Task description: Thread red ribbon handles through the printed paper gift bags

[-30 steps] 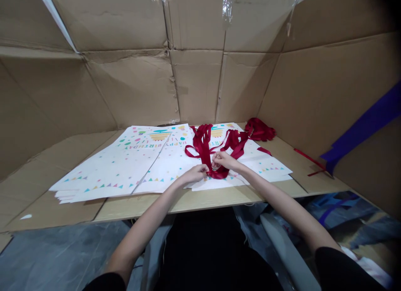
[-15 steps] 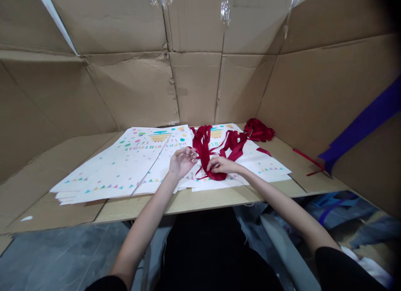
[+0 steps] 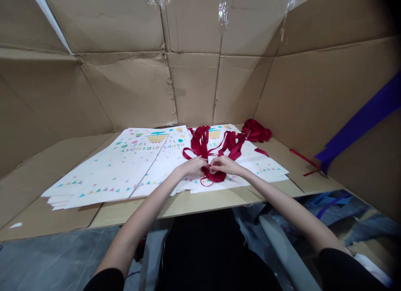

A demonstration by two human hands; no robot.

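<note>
Dark red ribbon (image 3: 199, 141) lies in loops over white printed sheets (image 3: 125, 165) marked with "Happy Birthday" and coloured triangles. My left hand (image 3: 193, 167) is closed on the ribbon, just left of my other hand. Fingers bent in a pinch, my right hand (image 3: 226, 164) grips the same ribbon. The fingertips of both hands nearly meet, and a ribbon loop hangs below them over the sheets. Exactly how the strands run between the fingers is hidden.
A second bundle of red ribbon (image 3: 257, 130) lies at the back right. Cardboard walls (image 3: 194, 86) enclose the table on the back and sides. A blue-purple strip (image 3: 357, 119) hangs along the right wall, beside a thin red ribbon piece (image 3: 303, 158).
My left hand has moved right and down from an open pose to close on the ribbon beside my right hand. A ribbon loop now sticks out above my left hand.
</note>
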